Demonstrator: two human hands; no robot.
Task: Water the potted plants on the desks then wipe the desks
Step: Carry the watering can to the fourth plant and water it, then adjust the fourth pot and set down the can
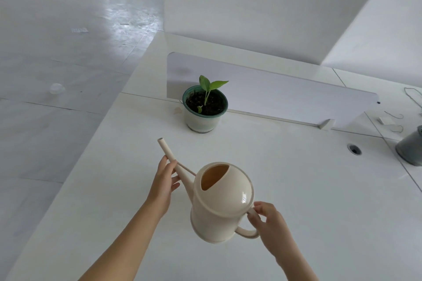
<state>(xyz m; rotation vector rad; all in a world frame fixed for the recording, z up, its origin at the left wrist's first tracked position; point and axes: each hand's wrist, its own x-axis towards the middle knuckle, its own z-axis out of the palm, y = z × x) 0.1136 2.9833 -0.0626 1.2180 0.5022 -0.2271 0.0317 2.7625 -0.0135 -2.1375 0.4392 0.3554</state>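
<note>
A cream watering can (219, 205) hangs above the white desk (308, 201), tilted with its long spout (167, 150) aimed up and left, short of the pot. My right hand (271, 226) grips its handle at the right. My left hand (165, 180) pinches the spout partway along. Behind the spout tip stands a potted plant (205, 107): a white pot with a green rim, dark soil and a small green seedling. No water is seen leaving the spout.
A low white divider panel (285, 96) runs behind the pot. A grey cylindrical container (411, 148) stands at the right edge, near a cable grommet (354, 149) and loose wire hooks (395, 118). The desk's left edge drops to a pale floor (57, 52).
</note>
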